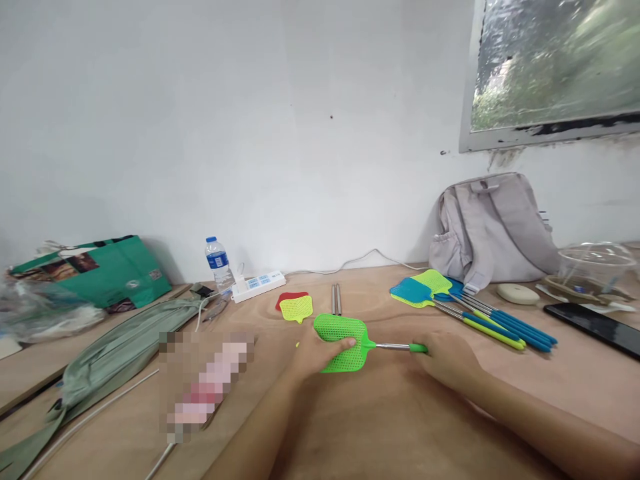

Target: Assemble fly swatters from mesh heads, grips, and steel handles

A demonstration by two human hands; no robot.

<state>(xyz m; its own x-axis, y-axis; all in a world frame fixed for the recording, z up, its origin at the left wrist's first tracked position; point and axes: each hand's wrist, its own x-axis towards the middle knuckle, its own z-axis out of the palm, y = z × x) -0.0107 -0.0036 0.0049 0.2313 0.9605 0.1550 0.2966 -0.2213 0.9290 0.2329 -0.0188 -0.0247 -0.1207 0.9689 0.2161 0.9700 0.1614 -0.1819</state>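
A green fly swatter (pixel 357 357) lies level between my hands, over the wooden table. My left hand (pixel 316 350) is closed on its perforated head, the thumb lying across the top. At the other end, my right hand (pixel 450 360) grips the green handle, most of which the fingers hide. A short metal shaft joins head and handle. Just beyond are a yellow swatter head (pixel 296 309) lying partly over a red swatter head (pixel 290 297), and two metal rods (pixel 337 300) side by side. To the right, several blue and yellow fly swatters (pixel 413 291) lie in a pile.
Behind the pile a grey backpack (pixel 493 227) leans on the wall. A black phone (pixel 595 327), a white case (pixel 517 293) and a clear plastic bowl (pixel 595 263) sit at right. Leftward are a water bottle (pixel 217 262), a power strip (pixel 259 285), a green bag (pixel 115 273) and grey-green cloth (pixel 125 347).
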